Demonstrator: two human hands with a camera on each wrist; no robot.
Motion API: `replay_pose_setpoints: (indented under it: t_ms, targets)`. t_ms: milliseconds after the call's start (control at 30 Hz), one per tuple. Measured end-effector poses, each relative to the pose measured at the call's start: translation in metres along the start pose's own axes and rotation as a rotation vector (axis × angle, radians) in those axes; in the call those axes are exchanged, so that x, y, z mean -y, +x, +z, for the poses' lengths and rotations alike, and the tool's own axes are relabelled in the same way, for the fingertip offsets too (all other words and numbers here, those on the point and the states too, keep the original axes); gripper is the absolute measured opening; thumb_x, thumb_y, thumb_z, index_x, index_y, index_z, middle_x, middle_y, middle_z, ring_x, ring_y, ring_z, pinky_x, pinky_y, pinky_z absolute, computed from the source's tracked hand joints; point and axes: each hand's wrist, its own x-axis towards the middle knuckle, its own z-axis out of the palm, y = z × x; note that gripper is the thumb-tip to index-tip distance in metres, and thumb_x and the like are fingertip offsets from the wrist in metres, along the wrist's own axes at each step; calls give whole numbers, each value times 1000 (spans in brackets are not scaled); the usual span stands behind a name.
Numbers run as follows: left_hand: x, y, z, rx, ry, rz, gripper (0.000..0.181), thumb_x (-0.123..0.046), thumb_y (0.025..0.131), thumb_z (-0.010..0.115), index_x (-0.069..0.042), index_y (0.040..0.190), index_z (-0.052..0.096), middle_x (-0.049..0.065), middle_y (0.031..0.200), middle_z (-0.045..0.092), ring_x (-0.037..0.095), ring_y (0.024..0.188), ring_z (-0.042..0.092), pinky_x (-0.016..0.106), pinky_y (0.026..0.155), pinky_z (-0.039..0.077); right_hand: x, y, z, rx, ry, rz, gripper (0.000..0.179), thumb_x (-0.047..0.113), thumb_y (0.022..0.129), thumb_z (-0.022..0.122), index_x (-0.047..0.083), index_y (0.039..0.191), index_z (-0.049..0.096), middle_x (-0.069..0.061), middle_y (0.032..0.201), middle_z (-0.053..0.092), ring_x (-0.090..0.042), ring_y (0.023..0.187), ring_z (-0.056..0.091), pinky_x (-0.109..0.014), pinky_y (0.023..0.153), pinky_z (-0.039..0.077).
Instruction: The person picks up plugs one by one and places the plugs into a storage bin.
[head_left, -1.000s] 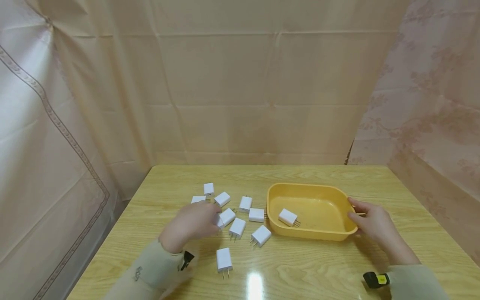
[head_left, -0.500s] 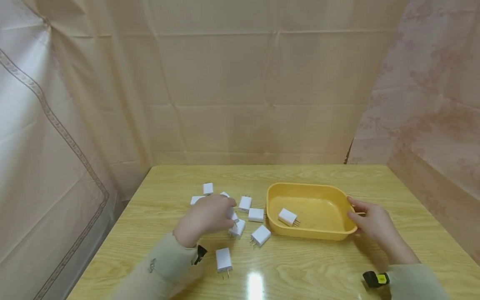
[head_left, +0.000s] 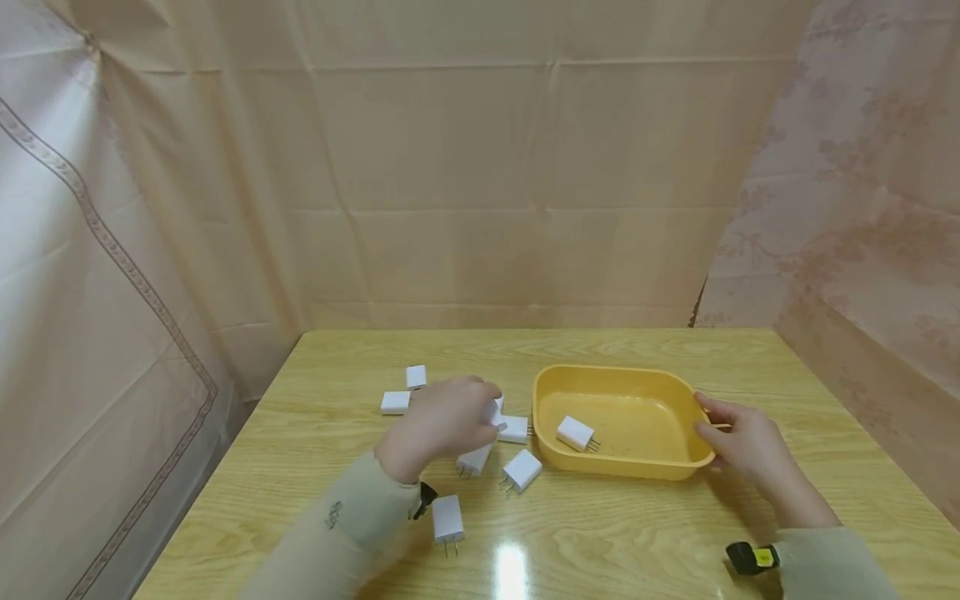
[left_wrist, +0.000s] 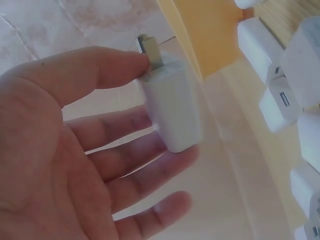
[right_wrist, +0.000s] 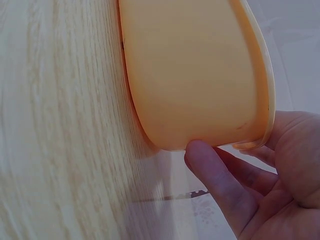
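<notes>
My left hand [head_left: 442, 421] pinches a white charger plug [left_wrist: 172, 107] between thumb and fingers, its metal prongs by the thumb. It hangs over several other plugs on the table, left of the yellow plastic basin [head_left: 630, 467]. One charger plug [head_left: 576, 434] lies inside that basin near its left end. With thumb and fingers, my right hand [head_left: 753, 446] grips the basin's right end; in the right wrist view the thumb [right_wrist: 205, 160] presses the outer wall just under the rim. Part of the plug group is hidden behind my left hand.
Loose white plugs lie around my left hand: one plug [head_left: 416, 377] at the back, another plug [head_left: 395, 402] to the left, one plug [head_left: 522, 471] close to the basin and a plug [head_left: 448, 518] nearest me. The wooden table [head_left: 637, 542] ends at a hanging cloth [head_left: 480, 167].
My left hand closes on a plug among the group, then moves right and a little up toward the basin with it. My right hand and the basin stay where they were.
</notes>
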Motion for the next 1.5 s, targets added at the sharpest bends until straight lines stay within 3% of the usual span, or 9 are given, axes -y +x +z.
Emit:
replay_pose_setpoints:
  t_ms: [133, 233, 600, 833, 1000, 1233, 1500]
  targets:
    - [-7, 5, 0, -24, 14, -5, 38, -28, 88, 73, -16, 124, 71, 0, 113, 69, 14, 84, 62, 28, 60, 49, 0, 0, 0, 0, 0, 5, 58, 12, 101, 62, -6, 151, 40, -40, 128, 55, -31, 93, 69, -33, 61, 60]
    - [-11, 9, 0, -43, 17, 6, 41, -29, 89, 73, -15, 127, 70, 1, 114, 69, 14, 85, 62, 29, 62, 50, 0, 1, 0, 2, -4, 10, 58, 13, 101, 62, -6, 151, 39, -40, 128, 55, -31, 93, 69, -33, 61, 60]
    - [-25, 25, 3, -102, 66, 78, 32, -35, 91, 72, -15, 116, 72, -3, 97, 67, 11, 77, 58, 28, 60, 49, 0, 0, 0, 5, -6, 24, 59, 14, 101, 62, -5, 152, 39, -40, 129, 54, -32, 95, 68, -33, 62, 60]
    - [-36, 35, 9, -80, 57, 76, 36, -33, 90, 72, -14, 121, 71, -1, 105, 69, 11, 76, 59, 26, 60, 50, 1, -1, -1, 0, -13, 18, 58, 14, 101, 62, -5, 151, 40, -39, 126, 56, -29, 91, 68, -33, 62, 60]
    - [-44, 39, 11, -83, 39, 103, 28, -33, 90, 73, -15, 112, 72, -2, 98, 68, 10, 75, 58, 25, 60, 49, 2, -1, 0, -8, -17, 12, 58, 13, 101, 62, -5, 151, 40, -39, 126, 56, -29, 90, 68, -32, 61, 60]
    - [-48, 42, 18, -93, 73, 109, 29, -29, 87, 74, -16, 112, 73, -2, 98, 67, 10, 75, 58, 28, 59, 50, 1, 0, 1, -13, -11, -4, 58, 13, 101, 62, -6, 151, 40, -39, 124, 58, -27, 87, 69, -32, 60, 60]
    - [-51, 43, 19, -57, 85, 95, 28, -32, 89, 74, -17, 112, 74, -1, 104, 69, 10, 79, 59, 32, 66, 52, 0, 0, 2, -20, -8, 3, 58, 12, 100, 62, -6, 151, 41, -39, 125, 57, -28, 88, 69, -32, 61, 60]
